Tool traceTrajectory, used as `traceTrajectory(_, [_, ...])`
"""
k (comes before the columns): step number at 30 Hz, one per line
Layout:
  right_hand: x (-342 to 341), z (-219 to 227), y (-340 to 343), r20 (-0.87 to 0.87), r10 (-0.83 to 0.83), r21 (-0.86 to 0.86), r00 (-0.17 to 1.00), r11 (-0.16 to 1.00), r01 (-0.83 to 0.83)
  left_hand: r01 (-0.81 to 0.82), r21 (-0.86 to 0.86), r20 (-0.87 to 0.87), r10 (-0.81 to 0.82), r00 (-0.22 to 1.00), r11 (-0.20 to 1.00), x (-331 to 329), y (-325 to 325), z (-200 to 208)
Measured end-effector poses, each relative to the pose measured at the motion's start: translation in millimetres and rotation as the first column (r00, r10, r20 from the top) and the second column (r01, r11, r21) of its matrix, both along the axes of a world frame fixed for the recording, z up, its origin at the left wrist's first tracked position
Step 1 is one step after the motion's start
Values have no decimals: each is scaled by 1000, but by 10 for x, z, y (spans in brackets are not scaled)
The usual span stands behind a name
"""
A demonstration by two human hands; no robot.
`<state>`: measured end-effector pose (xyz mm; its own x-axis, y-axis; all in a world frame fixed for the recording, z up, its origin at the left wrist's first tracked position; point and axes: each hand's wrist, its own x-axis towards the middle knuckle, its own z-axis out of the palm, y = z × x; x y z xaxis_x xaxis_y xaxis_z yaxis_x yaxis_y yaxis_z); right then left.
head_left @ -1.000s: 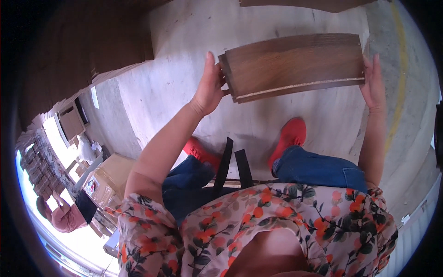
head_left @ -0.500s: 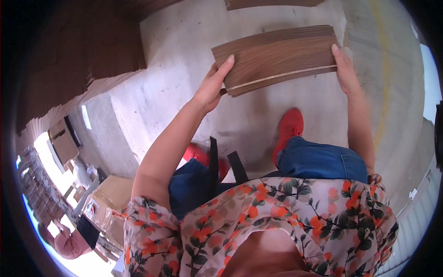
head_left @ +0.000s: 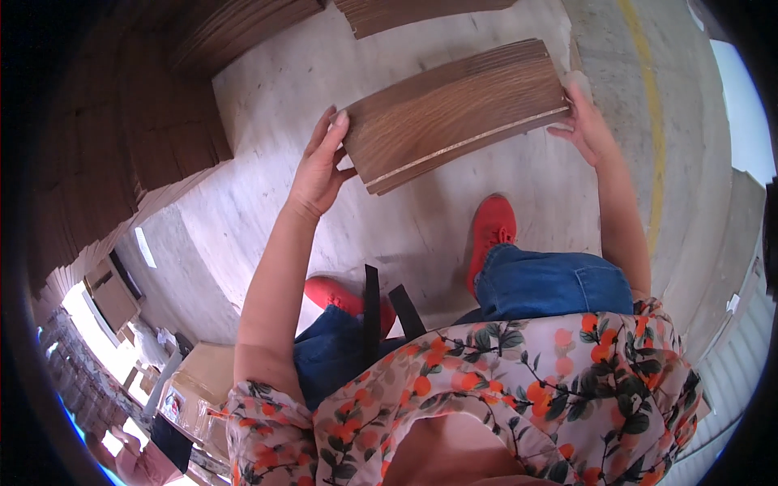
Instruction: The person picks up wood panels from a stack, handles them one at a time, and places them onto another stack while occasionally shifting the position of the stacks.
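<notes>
A short stack of brown wood-grain planks (head_left: 454, 109) lies slightly tilted in front of me, its left end lower in view. A pale strip runs along its near edge. At the left end is my left hand (head_left: 318, 166), fingers apart, thumb raised beside the corner and other fingertips close to the end. My right hand (head_left: 590, 130) is open at the right end, its thumb by the upper edge and its fingers spread near the lower corner. Whether the fingertips press on the ends is hard to tell. What supports the planks underneath is hidden.
Tall piles of brown planks (head_left: 89, 154) stand at the left. Another brown plank stack (head_left: 421, 12) lies at the far edge. A yellow line (head_left: 653, 138) marks the floor at right. Cardboard boxes (head_left: 207, 377) and a person (head_left: 138, 462) are at lower left.
My left hand has let go of the planks' left end, its thumb coming off the top face. The right hand's fingers have spread. The whole view has shifted, and the planks appear more tilted.
</notes>
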<state>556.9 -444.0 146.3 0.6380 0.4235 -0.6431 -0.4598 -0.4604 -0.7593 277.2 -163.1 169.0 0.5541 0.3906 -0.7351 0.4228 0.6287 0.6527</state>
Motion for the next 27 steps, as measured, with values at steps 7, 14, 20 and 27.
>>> traceTrajectory(7, [-618,-171,-56,-617,-43,215,786,951,220,538,436,-342,-421,840,721,312,361,212])
traceTrajectory(14, [-985,-108,434,-630,-182,217,755,892,397,860,476,-624,-619,477,182,845,817,232])
traceTrajectory(20, [-1005,-33,493,-607,-244,157,756,896,415,647,763,-513,-611,603,-2,1065,639,120])
traceTrajectory(27, [-1111,53,546,-643,-243,254,726,827,502,811,575,-552,-783,287,-107,825,122,74])
